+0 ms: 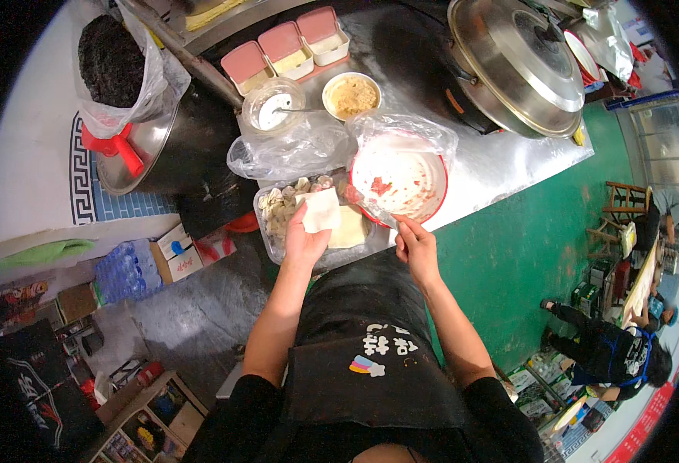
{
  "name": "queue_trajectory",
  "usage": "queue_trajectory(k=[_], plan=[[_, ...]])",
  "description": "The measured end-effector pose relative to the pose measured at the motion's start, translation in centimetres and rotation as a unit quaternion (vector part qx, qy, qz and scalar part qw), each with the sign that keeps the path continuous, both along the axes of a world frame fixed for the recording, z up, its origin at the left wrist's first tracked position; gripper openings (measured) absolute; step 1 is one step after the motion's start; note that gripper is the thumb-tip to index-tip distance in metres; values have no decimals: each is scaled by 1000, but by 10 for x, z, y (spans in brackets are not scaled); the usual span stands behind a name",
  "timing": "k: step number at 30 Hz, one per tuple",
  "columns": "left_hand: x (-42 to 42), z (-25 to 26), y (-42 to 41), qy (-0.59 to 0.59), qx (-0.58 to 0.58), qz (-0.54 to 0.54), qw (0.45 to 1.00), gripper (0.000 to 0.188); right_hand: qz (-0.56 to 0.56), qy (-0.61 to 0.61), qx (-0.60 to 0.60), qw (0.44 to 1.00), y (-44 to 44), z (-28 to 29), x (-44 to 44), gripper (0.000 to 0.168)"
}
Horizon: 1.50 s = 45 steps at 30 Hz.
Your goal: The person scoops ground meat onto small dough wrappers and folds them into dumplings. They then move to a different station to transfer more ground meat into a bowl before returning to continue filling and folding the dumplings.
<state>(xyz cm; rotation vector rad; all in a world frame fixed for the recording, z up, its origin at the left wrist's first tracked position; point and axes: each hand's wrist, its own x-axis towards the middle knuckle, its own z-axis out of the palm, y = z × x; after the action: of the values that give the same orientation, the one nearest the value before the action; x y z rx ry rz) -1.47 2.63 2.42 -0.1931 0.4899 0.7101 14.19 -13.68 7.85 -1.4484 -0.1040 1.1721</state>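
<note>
A square dough wrapper lies flat across the fingers of my left hand, pinned by the thumb. My right hand grips a flat metal spatula by its handle. At the spatula's far end sits a dab of pinkish minced filling, close to the wrapper's right edge. Behind the spatula stands a white, red-rimmed basin with meat filling smeared inside. Under my left hand is a clear plastic tray. It holds several folded dumplings on the left and a stack of square wrappers on the right.
Crumpled plastic bags lie behind the tray. Beyond are a clear tub with a spoon, a bowl of tan paste and lidded seasoning boxes. A big lidded steel pot stands right. People are at far right.
</note>
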Motion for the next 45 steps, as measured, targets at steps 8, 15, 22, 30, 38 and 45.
queue_trajectory(k=[8, 15, 22, 30, 38, 45], plan=[[33, 46, -12, -16, -9, -72, 997, 52, 195, -625, 44, 755, -6, -1, -10, 44], [22, 27, 23, 135, 50, 13, 990, 10, 195, -589, 72, 781, -27, 7, -5, 40], [34, 50, -4, 159, 36, -34, 986, 33, 200, -631, 98, 743, -8, 8, -8, 39], [36, 39, -25, 201, 177, -62, 962, 13, 204, -560, 97, 797, -12, 19, -9, 31], [10, -22, 33, 485, 423, -144, 752, 16, 147, -632, -127, 750, -18, 6, 38, 31], [14, 31, -22, 610, 708, -196, 299, 31, 161, -576, -95, 796, -18, -3, 19, 23]])
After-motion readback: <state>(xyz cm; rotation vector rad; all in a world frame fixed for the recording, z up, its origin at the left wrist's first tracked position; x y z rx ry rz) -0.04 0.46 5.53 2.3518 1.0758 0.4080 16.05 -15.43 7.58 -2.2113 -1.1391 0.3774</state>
